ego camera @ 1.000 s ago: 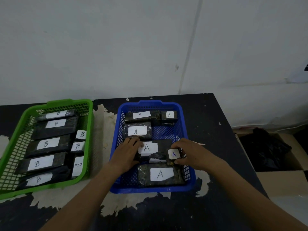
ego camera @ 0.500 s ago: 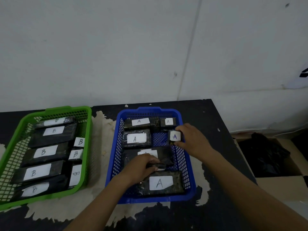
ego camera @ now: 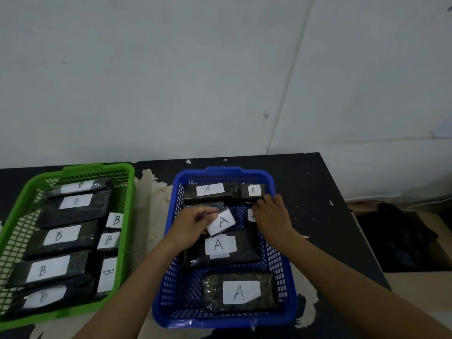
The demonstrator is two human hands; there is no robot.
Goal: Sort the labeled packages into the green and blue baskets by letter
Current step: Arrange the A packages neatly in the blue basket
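The blue basket (ego camera: 285, 293) holds black packages labelled A: a long one (ego camera: 210, 190) and a small one (ego camera: 253, 190) at the back, a large one (ego camera: 220, 245) in the middle and another (ego camera: 241, 292) at the front. My left hand (ego camera: 193, 226) pinches a small A package (ego camera: 221, 221), tilted above the middle package. My right hand (ego camera: 271, 216) curls over another small A package (ego camera: 251, 214) near the right wall, mostly hiding it. The green basket (ego camera: 97, 166) on the left holds several packages labelled B (ego camera: 62, 236).
Both baskets stand on a black table (ego camera: 318, 192) with peeled pale patches, against a white wall. To the right, below the table edge, an open cardboard box (ego camera: 415, 285) contains a black bag (ego camera: 401, 241).
My left hand has lifted a small A package out from the middle of the blue basket. My right hand has lowered its small A package just under the back-right one.
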